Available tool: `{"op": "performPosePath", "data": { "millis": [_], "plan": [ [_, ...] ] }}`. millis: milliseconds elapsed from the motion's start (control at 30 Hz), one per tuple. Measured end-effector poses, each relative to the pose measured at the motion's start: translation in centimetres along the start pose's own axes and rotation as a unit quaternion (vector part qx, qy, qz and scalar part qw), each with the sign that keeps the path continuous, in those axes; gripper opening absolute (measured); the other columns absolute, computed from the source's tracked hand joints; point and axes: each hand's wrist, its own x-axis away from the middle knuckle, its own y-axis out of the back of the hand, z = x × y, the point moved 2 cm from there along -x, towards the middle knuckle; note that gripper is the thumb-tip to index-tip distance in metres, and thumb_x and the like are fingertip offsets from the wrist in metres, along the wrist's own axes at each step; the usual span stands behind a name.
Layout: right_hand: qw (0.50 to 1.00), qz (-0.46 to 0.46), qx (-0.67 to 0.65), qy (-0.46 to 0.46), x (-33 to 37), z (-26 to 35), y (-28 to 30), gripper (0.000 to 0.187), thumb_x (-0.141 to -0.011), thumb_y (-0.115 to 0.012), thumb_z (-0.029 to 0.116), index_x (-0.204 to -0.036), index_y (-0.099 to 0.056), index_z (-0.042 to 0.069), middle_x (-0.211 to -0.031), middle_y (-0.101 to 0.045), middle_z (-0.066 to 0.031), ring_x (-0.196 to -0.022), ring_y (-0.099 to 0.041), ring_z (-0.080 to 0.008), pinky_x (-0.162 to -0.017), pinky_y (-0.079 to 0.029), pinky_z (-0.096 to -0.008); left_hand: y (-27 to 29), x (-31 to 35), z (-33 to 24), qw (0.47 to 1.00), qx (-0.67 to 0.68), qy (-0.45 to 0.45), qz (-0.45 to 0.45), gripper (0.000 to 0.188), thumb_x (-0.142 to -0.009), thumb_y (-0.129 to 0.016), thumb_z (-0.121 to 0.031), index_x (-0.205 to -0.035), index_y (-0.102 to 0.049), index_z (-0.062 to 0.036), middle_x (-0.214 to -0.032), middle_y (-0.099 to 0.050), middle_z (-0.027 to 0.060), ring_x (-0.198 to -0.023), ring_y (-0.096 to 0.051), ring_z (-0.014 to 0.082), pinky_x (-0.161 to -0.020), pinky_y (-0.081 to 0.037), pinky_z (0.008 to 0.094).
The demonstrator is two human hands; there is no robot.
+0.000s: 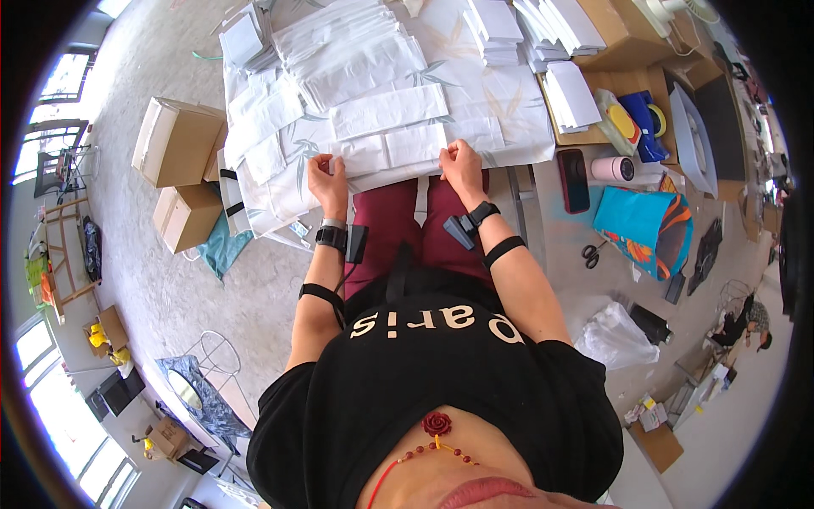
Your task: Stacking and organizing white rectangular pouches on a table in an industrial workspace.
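Near the table's front edge lies a row of flat white paper-like pieces, between and around my two hands. My left hand [327,180] has its fingers curled in a pinch at the left end of a white piece [361,154]. My right hand [461,166] is closed too, its fingertips at the right end of the neighbouring white piece [415,145]. Another white piece [485,133] lies just beyond the right hand. A longer folded white strip [389,110] rests behind the row. Whether the pieces are paper or thin plastic, I cannot tell.
A large layered white pile [348,53] covers the far left of the patterned tablecloth [532,127]. White stacks [494,32] stand at the far right. Right of me are a phone [574,181], a pink cup [612,169] and a blue bag [632,222]. Cardboard boxes [174,140] stand left.
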Motion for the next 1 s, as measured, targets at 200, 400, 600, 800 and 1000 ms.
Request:
{"op": "performPosePath", "data": {
  "millis": [200,400,600,800,1000],
  "plan": [
    [1.0,-0.005,0.003,0.007,-0.2,-0.1,0.1,0.018,-0.093,-0.065,0.015,-0.09,-0.061,-0.002,-0.071,-0.068,-0.014,-0.052,-0.069,-0.0238,-0.053,-0.056,-0.0368,0.2,0.1,-0.3,0.999,-0.037,-0.005,0.008,0.021,-0.084,-0.076,-0.005,-0.1,-0.063,-0.0005,-0.095,-0.063,0.0097,-0.086,-0.061,0.0211,-0.081,-0.052,0.0328],
    [1.0,-0.004,0.008,0.004,-0.4,-0.4,0.2,0.018,-0.093,-0.066,0.015,-0.09,-0.061,-0.003,-0.071,-0.069,-0.0138,-0.052,-0.069,-0.0239,-0.053,-0.056,-0.0365,-1.3,1.5,-4.6,0.98,-0.074,-0.182,-0.017,0.029,-0.08,-0.07,0.004,-0.107,-0.062,-0.0057,-0.121,-0.058,0.0162,-0.117,-0.051,0.0376,-0.103,-0.042,0.0462],
    [1.0,-0.006,-0.003,-0.009,-0.2,0.6,0.3,0.017,-0.092,-0.066,0.013,-0.091,-0.061,-0.003,-0.071,-0.069,-0.0137,-0.052,-0.07,-0.0237,-0.052,-0.056,-0.0348,-6.9,4.1,-8.3,0.94,-0.006,-0.228,0.255,0.027,-0.085,-0.062,0.006,-0.111,-0.065,0.0,-0.118,-0.062,0.0184,-0.114,-0.059,0.0399,-0.098,-0.049,0.0449],
    [1.0,0.005,0.002,-0.017,-0.5,0.7,0.1,0.016,-0.091,-0.066,0.012,-0.09,-0.061,-0.003,-0.072,-0.07,-0.0136,-0.052,-0.07,-0.0228,-0.053,-0.056,-0.0344,-10.9,4.4,-7.2,0.921,-0.053,-0.253,0.291,0.03,-0.085,-0.066,0.001,-0.115,-0.067,0.0,-0.117,-0.063,0.0182,-0.109,-0.061,0.0397,-0.095,-0.051,0.0455],
    [0.97,-0.11,0.182,0.115,-2.4,-2.0,2.6,0.013,-0.089,-0.067,0.017,-0.09,-0.062,0.005,-0.076,-0.071,-0.015,-0.074,-0.071,-0.0366,-0.07,-0.056,-0.0478,-12.0,5.0,-8.2,0.919,-0.061,-0.269,0.283,0.031,-0.085,-0.069,-0.005,-0.116,-0.068,-0.0003,-0.113,-0.063,0.0174,-0.107,-0.06,0.0382,-0.095,-0.049,0.0456]
  ]
}}
